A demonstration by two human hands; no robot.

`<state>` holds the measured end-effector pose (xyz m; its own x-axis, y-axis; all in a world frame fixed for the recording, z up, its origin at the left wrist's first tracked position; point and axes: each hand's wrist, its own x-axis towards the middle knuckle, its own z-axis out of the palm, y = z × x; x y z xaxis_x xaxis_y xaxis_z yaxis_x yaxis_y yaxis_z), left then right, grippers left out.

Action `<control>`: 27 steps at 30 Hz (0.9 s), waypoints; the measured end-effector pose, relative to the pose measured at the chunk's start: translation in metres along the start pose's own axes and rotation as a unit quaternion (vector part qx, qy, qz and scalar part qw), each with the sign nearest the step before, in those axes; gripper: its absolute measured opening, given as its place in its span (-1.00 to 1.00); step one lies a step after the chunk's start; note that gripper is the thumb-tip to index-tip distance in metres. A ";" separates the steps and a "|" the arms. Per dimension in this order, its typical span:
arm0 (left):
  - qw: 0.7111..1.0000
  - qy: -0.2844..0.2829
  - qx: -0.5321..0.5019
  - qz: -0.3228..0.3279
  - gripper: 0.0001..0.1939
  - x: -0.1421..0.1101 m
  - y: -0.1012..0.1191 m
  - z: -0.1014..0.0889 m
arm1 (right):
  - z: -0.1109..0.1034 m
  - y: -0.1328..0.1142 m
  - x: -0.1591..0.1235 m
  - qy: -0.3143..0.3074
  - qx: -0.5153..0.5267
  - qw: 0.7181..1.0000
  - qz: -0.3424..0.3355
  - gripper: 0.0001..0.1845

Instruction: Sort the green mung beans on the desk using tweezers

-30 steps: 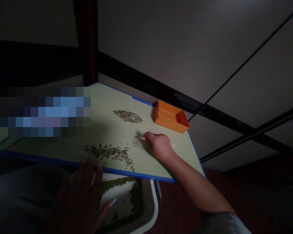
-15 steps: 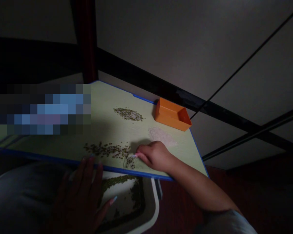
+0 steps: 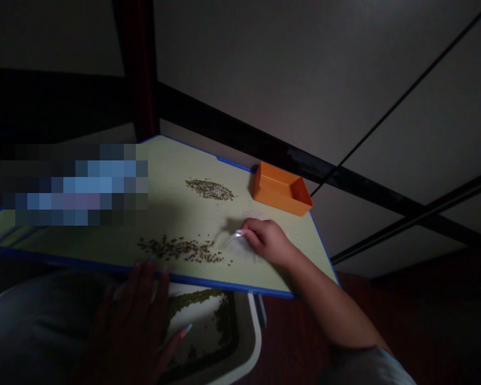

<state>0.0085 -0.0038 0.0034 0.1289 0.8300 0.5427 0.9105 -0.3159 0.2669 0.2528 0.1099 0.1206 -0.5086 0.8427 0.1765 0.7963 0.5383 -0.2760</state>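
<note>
My right hand (image 3: pixel 266 239) is closed in a pinch above the board-topped table (image 3: pixel 172 160). From its fingertips sticks a thin, clear, curved piece (image 3: pixel 234 237); its exact kind I cannot make out. Left of it, along the near edge, lie loose small dark-green grains (image 3: pixel 180 249), like beans or seeds. Pale grains (image 3: pixel 254 213) show partly from behind the hand. A second heap of mixed green and pale grains (image 3: pixel 210 189) sits farther back. My left hand (image 3: pixel 132 315) is open with fingers spread, dim in shadow, its fingertips at the table's near edge.
An orange open box (image 3: pixel 282 190) stands at the table's back right corner. Below the near edge is a white tub (image 3: pixel 256 342) with green grains along its inner sides. A blurred-out patch (image 3: pixel 88 184) covers the table's left. Panelled wall (image 3: pixel 304 69) rises behind.
My right hand came toward the near edge, then moved back and right. Scattered grains near that edge have shifted away from it, toward the row. My left hand stayed in place.
</note>
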 end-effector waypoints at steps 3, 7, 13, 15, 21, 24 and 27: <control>1.000 0.007 0.010 0.018 -0.08 0.000 -0.003 0.002 | -0.014 0.016 0.002 0.082 -0.037 0.990 0.107 -0.66; 0.999 0.016 0.010 0.030 -0.09 0.001 -0.004 0.002 | -0.028 0.030 0.006 0.088 -0.171 0.945 0.264 -0.65; 1.000 0.002 0.002 0.010 -0.12 0.002 0.000 -0.001 | -0.020 0.020 0.010 0.021 -0.235 0.931 0.277 -0.64; 1.000 0.002 0.003 0.013 -0.11 0.002 0.002 -0.002 | -0.016 0.015 0.009 0.013 -0.236 0.936 0.260 -0.64; 1.000 0.005 0.003 0.006 -0.12 0.001 0.000 -0.001 | -0.014 0.011 0.008 0.014 -0.248 0.936 0.249 -0.64; 1.000 0.012 0.004 0.018 -0.09 0.000 -0.003 0.001 | -0.013 0.013 0.008 0.005 -0.257 0.935 0.245 -0.63; 1.000 0.011 0.002 0.017 -0.10 0.000 -0.002 0.001 | -0.011 0.014 0.009 0.002 -0.261 0.936 0.237 -0.63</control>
<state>0.0072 -0.0030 0.0022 0.1510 0.8087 0.5685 0.9070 -0.3421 0.2457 0.2633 0.1248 0.1288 -0.0571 0.9862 0.1552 0.9842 0.0295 0.1743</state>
